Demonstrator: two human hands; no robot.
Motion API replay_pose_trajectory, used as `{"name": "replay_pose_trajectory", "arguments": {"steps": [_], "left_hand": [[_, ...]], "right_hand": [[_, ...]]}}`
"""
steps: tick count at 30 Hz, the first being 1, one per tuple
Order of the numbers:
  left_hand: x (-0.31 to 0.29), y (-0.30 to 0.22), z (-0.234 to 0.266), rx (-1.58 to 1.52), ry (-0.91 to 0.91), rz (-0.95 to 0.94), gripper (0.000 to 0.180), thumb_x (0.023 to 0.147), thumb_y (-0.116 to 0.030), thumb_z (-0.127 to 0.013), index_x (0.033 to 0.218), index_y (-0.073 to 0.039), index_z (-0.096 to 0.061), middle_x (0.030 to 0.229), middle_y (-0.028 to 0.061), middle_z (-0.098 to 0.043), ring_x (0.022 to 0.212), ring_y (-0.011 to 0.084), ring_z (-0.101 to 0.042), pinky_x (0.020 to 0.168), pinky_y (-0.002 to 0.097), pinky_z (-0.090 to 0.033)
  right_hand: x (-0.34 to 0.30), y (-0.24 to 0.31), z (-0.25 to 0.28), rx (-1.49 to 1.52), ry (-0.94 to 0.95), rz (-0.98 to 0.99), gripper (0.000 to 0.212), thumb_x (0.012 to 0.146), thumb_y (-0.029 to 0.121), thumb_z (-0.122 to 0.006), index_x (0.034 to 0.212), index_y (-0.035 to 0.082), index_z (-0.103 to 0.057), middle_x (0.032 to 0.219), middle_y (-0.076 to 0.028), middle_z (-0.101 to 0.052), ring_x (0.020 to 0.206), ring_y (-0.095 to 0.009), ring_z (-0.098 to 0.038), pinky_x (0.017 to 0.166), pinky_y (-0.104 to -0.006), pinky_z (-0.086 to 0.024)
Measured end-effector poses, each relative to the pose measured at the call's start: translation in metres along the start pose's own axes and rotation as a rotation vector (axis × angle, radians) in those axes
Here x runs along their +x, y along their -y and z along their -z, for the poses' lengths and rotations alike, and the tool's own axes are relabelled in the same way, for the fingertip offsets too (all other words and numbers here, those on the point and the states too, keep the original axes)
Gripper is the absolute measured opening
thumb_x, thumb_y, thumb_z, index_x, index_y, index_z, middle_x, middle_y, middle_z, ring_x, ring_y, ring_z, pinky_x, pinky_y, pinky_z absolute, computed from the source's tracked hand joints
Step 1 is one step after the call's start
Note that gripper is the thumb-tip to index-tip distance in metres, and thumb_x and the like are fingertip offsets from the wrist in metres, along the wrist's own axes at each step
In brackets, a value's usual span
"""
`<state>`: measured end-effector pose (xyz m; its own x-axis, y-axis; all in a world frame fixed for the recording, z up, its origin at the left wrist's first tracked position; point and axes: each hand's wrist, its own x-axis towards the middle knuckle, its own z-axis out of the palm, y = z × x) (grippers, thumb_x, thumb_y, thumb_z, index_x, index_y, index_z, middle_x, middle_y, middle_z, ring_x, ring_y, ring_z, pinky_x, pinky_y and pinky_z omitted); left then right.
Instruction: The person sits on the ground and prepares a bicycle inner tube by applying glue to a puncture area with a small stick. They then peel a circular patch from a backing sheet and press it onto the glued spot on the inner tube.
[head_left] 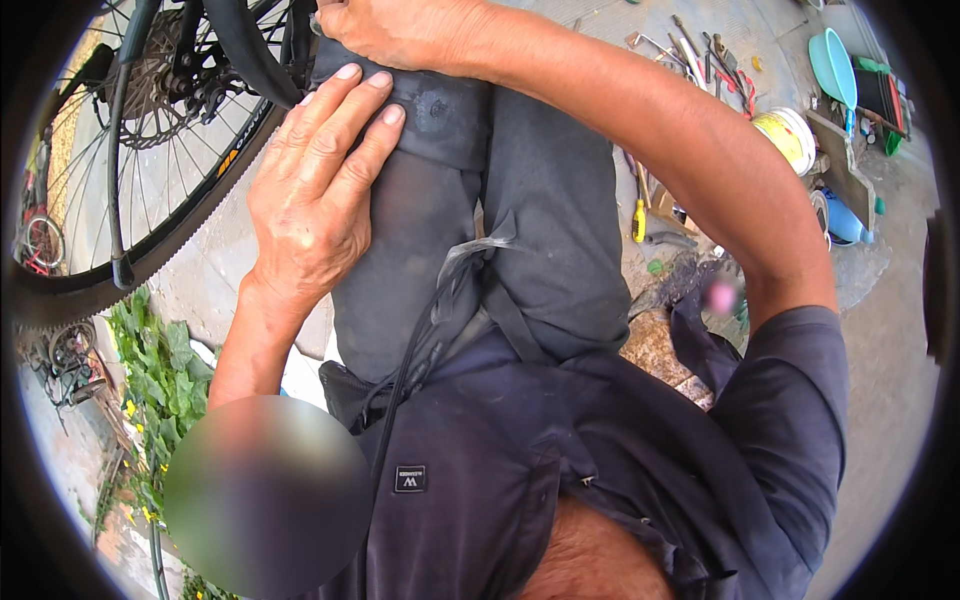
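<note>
My left hand [315, 190] lies with its fingers stretched out against the dark cloth over my knee [430, 120], and it holds nothing I can see. At the top edge, my right hand [395, 30] is closed, its fingers curled beside the bicycle's black frame. What they grip, if anything, is cut off or hidden by the hand. To the left of both hands stands a bicycle wheel [235, 160] with a black tyre and thin spokes. A metal disc brake rotor [150, 85] sits at its hub. A black kickstand [116, 200] crosses in front of the spokes.
Loose hand tools [700, 60] lie on the ground at the upper right, with a yellow-handled screwdriver [639, 220] nearer. Beyond my right arm are a white-and-yellow bucket [785, 140], a teal basin [832, 65] and a blue bottle [848, 217]. Leafy plants [165, 370] grow at left.
</note>
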<state>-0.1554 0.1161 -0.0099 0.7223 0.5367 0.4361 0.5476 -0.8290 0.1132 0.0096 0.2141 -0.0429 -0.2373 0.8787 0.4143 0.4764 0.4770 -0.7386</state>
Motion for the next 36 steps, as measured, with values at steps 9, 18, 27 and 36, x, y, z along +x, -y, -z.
{"name": "replay_pose_trajectory", "arguments": {"steps": [9,18,27,36], "left_hand": [[-0.003,-0.005,0.011,0.001,0.139,0.065,0.049,0.073,0.005,-0.063,0.12,-0.01,-0.069,0.132,0.0106,-0.063,0.127,0.0302,-0.057,0.102,0.0477,-0.046],[-0.008,-0.005,0.011,-0.047,0.146,0.138,0.058,0.071,0.011,-0.058,0.123,-0.012,-0.068,0.136,0.0103,-0.061,0.13,0.0304,-0.055,0.104,0.0492,-0.044],[-0.007,-0.003,0.004,-0.104,0.105,0.18,0.057,0.069,0.014,-0.056,0.119,-0.011,-0.07,0.133,0.0111,-0.063,0.128,0.0313,-0.057,0.105,0.0467,-0.044],[-0.007,-0.004,-0.001,-0.11,0.059,0.195,0.054,0.07,0.013,-0.058,0.117,-0.01,-0.071,0.131,0.0113,-0.064,0.127,0.0315,-0.058,0.105,0.0463,-0.045]], "right_hand": [[0.01,-0.007,0.013,0.032,-0.056,-0.137,0.019,0.08,0.013,-0.061,0.077,-0.004,-0.07,0.077,-0.028,-0.066,0.078,-0.042,-0.069,0.074,-0.0483,-0.054],[-0.046,0.01,0.093,0.431,-0.248,-0.542,0.019,0.092,0.016,-0.062,0.09,-0.002,-0.069,0.067,-0.004,-0.064,0.053,-0.01,-0.057,0.049,-0.024,-0.045],[-0.129,0.057,0.086,0.987,-0.397,-0.805,0.016,0.089,0.009,-0.07,0.096,-0.005,-0.067,0.077,-0.004,-0.063,0.05,-0.004,-0.048,0.045,-0.0178,-0.034],[-0.137,0.073,0.066,0.791,-0.309,-0.824,0.014,0.091,0.012,-0.07,0.095,-0.002,-0.069,0.068,0.003,-0.059,0.053,-0.001,-0.048,0.045,-0.0183,-0.036]]}}
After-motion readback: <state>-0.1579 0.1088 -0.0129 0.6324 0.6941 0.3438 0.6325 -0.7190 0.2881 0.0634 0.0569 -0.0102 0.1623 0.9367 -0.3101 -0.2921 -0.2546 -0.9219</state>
